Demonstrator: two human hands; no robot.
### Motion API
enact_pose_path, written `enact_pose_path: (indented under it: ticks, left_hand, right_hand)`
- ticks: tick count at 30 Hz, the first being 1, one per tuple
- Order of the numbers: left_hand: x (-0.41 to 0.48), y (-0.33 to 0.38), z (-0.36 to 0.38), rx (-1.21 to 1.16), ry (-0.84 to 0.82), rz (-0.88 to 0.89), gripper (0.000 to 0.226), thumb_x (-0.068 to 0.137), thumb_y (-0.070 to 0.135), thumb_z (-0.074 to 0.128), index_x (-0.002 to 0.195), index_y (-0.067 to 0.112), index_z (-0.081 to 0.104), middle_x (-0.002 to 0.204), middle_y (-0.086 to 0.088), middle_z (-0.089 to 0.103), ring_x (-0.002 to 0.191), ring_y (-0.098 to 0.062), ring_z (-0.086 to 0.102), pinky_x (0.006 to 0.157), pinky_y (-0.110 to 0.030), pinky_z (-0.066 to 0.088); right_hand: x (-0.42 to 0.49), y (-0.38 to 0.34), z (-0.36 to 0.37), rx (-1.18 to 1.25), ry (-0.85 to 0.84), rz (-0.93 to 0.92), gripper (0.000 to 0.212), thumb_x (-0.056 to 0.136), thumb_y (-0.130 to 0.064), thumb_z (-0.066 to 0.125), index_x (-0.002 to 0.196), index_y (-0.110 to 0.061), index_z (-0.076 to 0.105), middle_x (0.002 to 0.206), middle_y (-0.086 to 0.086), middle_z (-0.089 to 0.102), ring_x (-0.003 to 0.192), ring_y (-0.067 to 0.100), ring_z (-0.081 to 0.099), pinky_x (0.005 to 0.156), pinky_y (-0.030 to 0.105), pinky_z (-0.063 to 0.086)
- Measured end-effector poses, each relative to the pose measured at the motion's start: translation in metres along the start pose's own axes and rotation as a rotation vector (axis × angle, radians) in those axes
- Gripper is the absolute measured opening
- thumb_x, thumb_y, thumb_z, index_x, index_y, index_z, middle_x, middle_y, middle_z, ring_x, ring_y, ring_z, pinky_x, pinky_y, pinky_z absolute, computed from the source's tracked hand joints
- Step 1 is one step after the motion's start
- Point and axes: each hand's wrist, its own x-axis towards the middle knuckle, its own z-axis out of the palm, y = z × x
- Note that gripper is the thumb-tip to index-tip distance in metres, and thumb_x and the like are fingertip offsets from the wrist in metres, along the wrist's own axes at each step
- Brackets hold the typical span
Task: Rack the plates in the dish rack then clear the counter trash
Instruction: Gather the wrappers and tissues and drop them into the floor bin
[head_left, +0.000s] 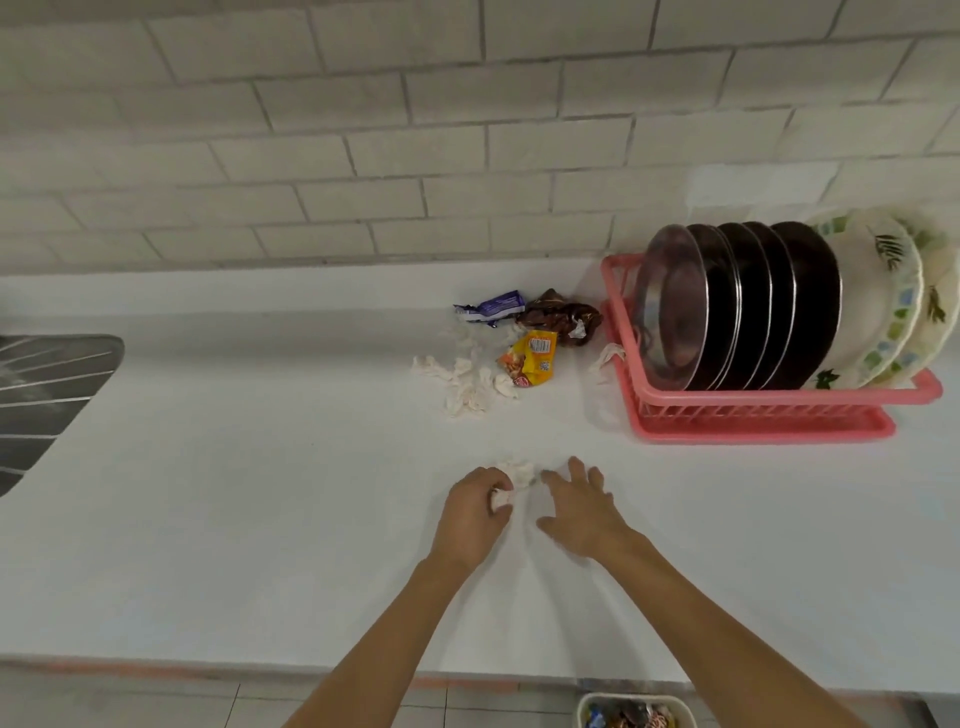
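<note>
The left hand (475, 512) has its grip curled tight on a crumpled tissue (511, 478), part of the wad poking out past the knuckles. Just at its 3 o'clock the right hand (579, 512) lies with its grip apart, fingers spread flat on the white surface (260, 493), fingertips beside the same wad.

From the hands, the rest of the trash sits at 12 o'clock, well apart: torn tissues (465, 382) nearest, then a yellow packet (535, 358), a brown wrapper (563, 317) and a purple wrapper (493, 306) towards the tiled wall (363, 156). One tissue scrap (605, 358) lies against the pink dish rack (753, 421) at 2 o'clock.

The rack holds plates on edge, leaning in a row: a steel plate (670, 306) at the left end, dark plates (753, 306) behind it, and pale patterned plates (883, 301) at the right end.

At 5 o'clock, below the surface's front edge, a white bin (636, 701) holds wrappers. A sink (47, 395) cuts into the surface at 9 o'clock; bare white surface runs between it and the hands.
</note>
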Motion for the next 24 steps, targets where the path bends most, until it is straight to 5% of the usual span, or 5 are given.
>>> enact_pose_path:
  ticks: [8, 13, 16, 20, 24]
  left_hand:
    - [-0.004, 0.022, -0.009, -0.635, -0.041, -0.302, 0.016, 0.078, 0.004, 0.079, 0.091, 0.004, 0.069, 0.083, -0.006, 0.073, 0.079, -0.020, 0.071, 0.073, -0.031, 0.059]
    - [-0.005, 0.022, -0.003, -0.475, -0.037, -0.300, 0.003, 0.080, 0.015, 0.079, 0.081, 0.017, 0.078, 0.081, -0.002, 0.075, 0.074, -0.014, 0.069, 0.072, -0.035, 0.058]
    - [-0.003, 0.015, -0.008, -0.346, 0.016, -0.239, 0.007, 0.081, 0.019, 0.078, 0.081, 0.026, 0.079, 0.084, 0.006, 0.071, 0.070, -0.003, 0.062, 0.066, -0.029, 0.054]
    - [0.005, 0.012, -0.024, -0.288, -0.109, -0.248, 0.010, 0.085, 0.017, 0.073, 0.083, 0.025, 0.079, 0.083, 0.011, 0.073, 0.068, -0.001, 0.061, 0.064, -0.018, 0.048]
    - [0.035, 0.010, -0.046, -0.160, -0.056, -0.187, 0.010, 0.085, 0.012, 0.071, 0.086, 0.019, 0.077, 0.079, 0.010, 0.071, 0.058, 0.004, 0.058, 0.065, -0.014, 0.045]
  right_hand:
    - [-0.008, 0.002, -0.001, 0.632, 0.010, -0.236, 0.078, 0.074, -0.018, 0.082, 0.143, -0.020, 0.045, 0.138, -0.001, 0.051, 0.124, 0.015, 0.052, 0.106, 0.027, 0.041]
    - [-0.006, -0.006, 0.008, 0.665, 0.130, -0.271, 0.026, 0.078, -0.008, 0.073, 0.103, -0.015, 0.072, 0.092, -0.004, 0.071, 0.081, 0.008, 0.064, 0.071, 0.016, 0.049]
    - [-0.005, -0.006, 0.005, 0.707, 0.142, -0.241, 0.025, 0.078, 0.006, 0.060, 0.086, -0.015, 0.071, 0.075, -0.004, 0.066, 0.061, 0.002, 0.057, 0.056, 0.013, 0.043]
    - [0.003, -0.011, -0.004, 0.589, 0.212, -0.132, 0.018, 0.088, 0.003, 0.045, 0.082, -0.007, 0.058, 0.075, 0.005, 0.058, 0.066, 0.019, 0.056, 0.055, 0.015, 0.039]
    - [0.021, -0.011, -0.007, 0.141, 0.223, -0.044, 0.019, 0.097, -0.020, 0.039, 0.103, -0.007, 0.050, 0.104, 0.010, 0.047, 0.100, 0.029, 0.050, 0.082, 0.036, 0.042]
